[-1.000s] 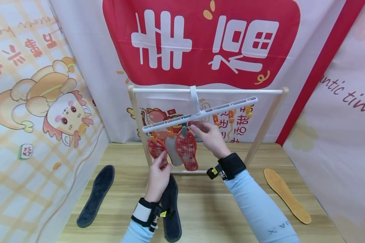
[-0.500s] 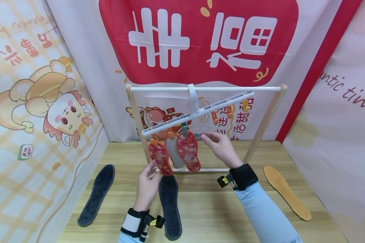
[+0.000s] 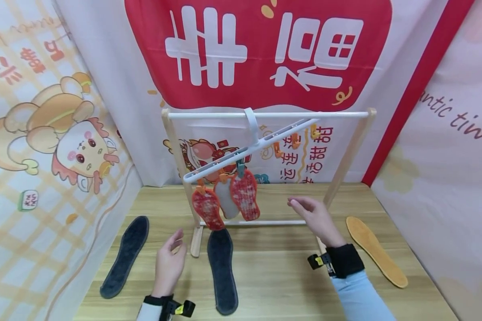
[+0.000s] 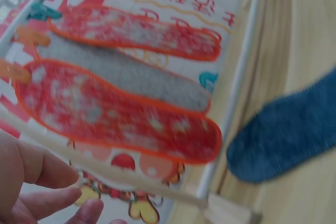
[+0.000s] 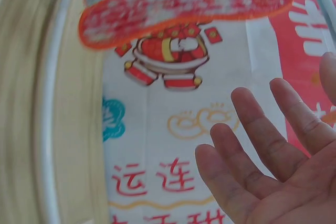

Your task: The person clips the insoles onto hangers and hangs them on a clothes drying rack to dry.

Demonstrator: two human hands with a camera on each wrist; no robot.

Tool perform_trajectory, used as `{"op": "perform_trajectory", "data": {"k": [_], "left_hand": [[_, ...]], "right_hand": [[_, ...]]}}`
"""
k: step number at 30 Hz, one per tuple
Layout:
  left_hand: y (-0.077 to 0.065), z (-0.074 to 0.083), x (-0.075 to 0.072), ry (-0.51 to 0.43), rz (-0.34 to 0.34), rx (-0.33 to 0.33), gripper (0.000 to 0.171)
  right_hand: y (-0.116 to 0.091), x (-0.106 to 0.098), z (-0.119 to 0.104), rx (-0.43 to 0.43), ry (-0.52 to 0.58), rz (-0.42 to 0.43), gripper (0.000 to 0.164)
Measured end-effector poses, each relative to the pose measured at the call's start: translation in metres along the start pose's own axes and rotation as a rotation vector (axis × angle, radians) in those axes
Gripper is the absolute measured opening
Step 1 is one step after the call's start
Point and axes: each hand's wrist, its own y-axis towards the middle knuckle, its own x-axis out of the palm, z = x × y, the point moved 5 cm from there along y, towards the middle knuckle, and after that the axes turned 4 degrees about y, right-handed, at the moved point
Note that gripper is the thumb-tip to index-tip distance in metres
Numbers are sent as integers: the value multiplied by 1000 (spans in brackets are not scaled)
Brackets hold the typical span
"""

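Observation:
Three insoles hang by clips from the left half of a white hanger (image 3: 225,162), which tilts down to the left. Two show red-and-white mottled faces: the left insole (image 3: 207,208) and the right insole (image 3: 246,195). Between them hangs a grey insole (image 3: 226,198). A teal clip (image 3: 240,167) grips the right one; orange clips (image 3: 201,183) grip the others. My left hand (image 3: 170,263) is off to the lower left of the insoles, holding nothing, fingers loosely bent. My right hand (image 3: 315,218), also holding nothing, is right of them with fingers spread in the right wrist view.
The hanger hooks over the top bar (image 3: 305,115) of a wood-and-white rack. Orange and yellow clips (image 3: 296,141) hang at its right half. On the table lie a dark insole (image 3: 222,272) in front, another dark insole (image 3: 125,256) at left and a tan insole (image 3: 376,252) at right.
My left hand has let go of the left mottled insole and drawn back down-left. My right hand has moved away from the teal clip, down and right. The hanger has swung to a steeper slant.

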Motion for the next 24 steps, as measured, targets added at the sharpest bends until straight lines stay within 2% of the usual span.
{"op": "perform_trajectory", "data": {"k": [6, 9, 19, 24], "left_hand": [[-1, -23, -13, 61, -7, -78, 49], [-2, -32, -16, 83, -12, -91, 49], [1, -47, -39, 178, 64, -115, 46], [10, -57, -49, 196, 112, -116, 44]], "right_hand": [[-14, -8, 29, 53, 11, 27, 59], [-20, -11, 44, 86, 14, 40, 59], [-43, -23, 84, 187, 54, 85, 64], [-53, -31, 96, 222, 28, 122, 63]]}}
